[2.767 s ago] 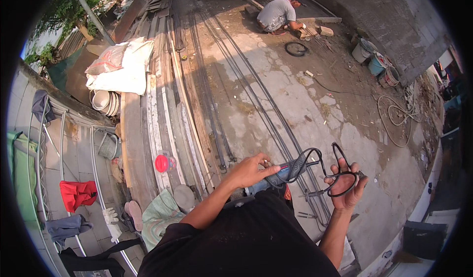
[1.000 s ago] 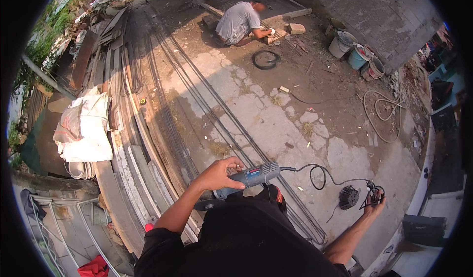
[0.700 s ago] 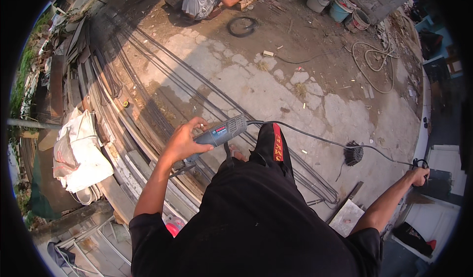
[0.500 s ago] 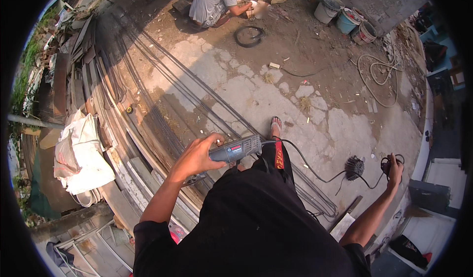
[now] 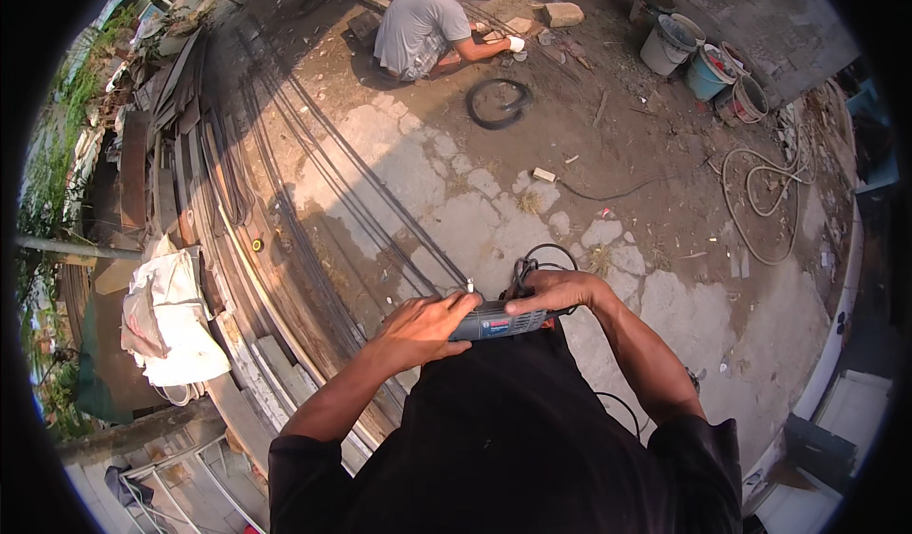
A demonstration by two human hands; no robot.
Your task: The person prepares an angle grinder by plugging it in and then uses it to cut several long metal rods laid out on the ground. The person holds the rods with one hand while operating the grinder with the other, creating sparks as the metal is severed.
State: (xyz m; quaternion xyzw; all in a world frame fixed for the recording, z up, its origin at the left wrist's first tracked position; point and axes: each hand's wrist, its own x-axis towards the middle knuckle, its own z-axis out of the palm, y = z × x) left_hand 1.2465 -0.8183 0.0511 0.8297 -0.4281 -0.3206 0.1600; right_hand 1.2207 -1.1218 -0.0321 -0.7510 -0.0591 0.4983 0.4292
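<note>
The right grip (image 5: 558,292), a bare hand, has come in from far out on the right, bringing a bunched, rubbery black power cord (image 5: 523,270) up to the blue-grey, cylindrical angle grinder (image 5: 514,322). I see the grinder lying nearly level across the front of the black cloth shirt (image 5: 541,429), between both hands. I have the left grip (image 5: 423,330), also bare, closed around the grinder's left part, fingers over the top and thumb underneath; a small white stub shows at its fingertips. The right grip is closed on the cord, its thumb against the grinder's vented rear end. From here I cannot make out the disc end, since the left hand covers it, and the right forearm blocks part of the cord's run.

Long, dark steel bars (image 5: 342,146) run along the ground and pass behind the hands. To the left I have weathered wooden planks (image 5: 285,320) with a folded white woven sack (image 5: 185,320) on top. Well beyond the hands, a crouching co-worker in a grey shirt (image 5: 418,28) works near a black rubber ring (image 5: 499,124), with a round blue plastic bucket (image 5: 706,78) farther right.
</note>
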